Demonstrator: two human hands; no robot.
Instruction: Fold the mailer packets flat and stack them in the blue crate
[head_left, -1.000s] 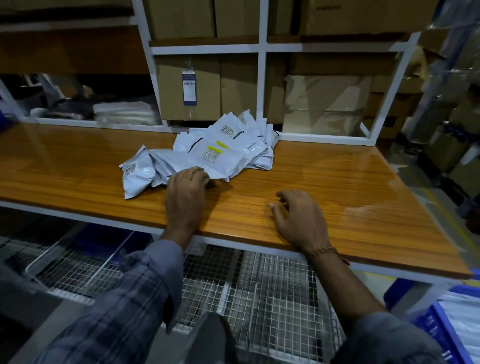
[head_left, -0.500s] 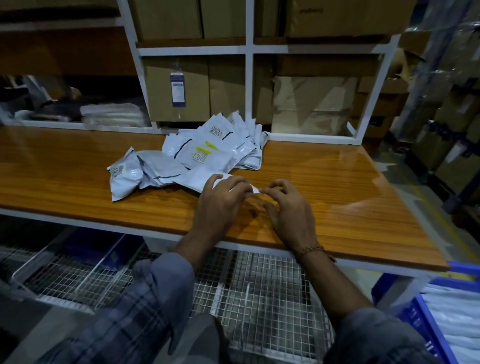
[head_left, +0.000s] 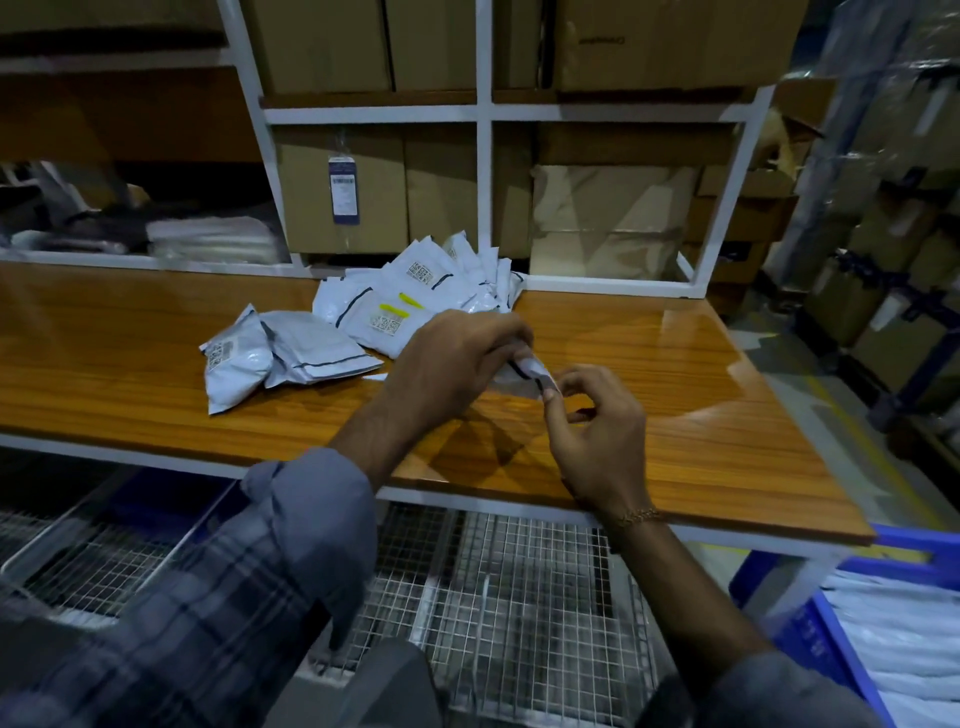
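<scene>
A heap of white mailer packets (head_left: 415, 296) with barcode labels lies on the wooden table (head_left: 649, 374), toward its back middle. Two puffy packets (head_left: 236, 358) lie apart at the heap's left. My left hand (head_left: 447, 364) grips one white packet (head_left: 524, 370) just above the table, mostly hiding it. My right hand (head_left: 592, 421) pinches that packet's near corner between thumb and finger. The blue crate (head_left: 810, 618) stands low at the right, below the table edge, with flat white packets (head_left: 904, 634) stacked inside.
White shelf frames hold cardboard boxes (head_left: 337, 192) behind the table, with a hanging label tag (head_left: 344, 189). Folded plastic bags (head_left: 208, 236) sit on the left shelf. A wire mesh rack (head_left: 519, 597) runs under the table. More boxes line the aisle at right.
My left hand drew one packet out of the heap toward the table's middle and lifted it. My right hand left the table and took hold of its corner.
</scene>
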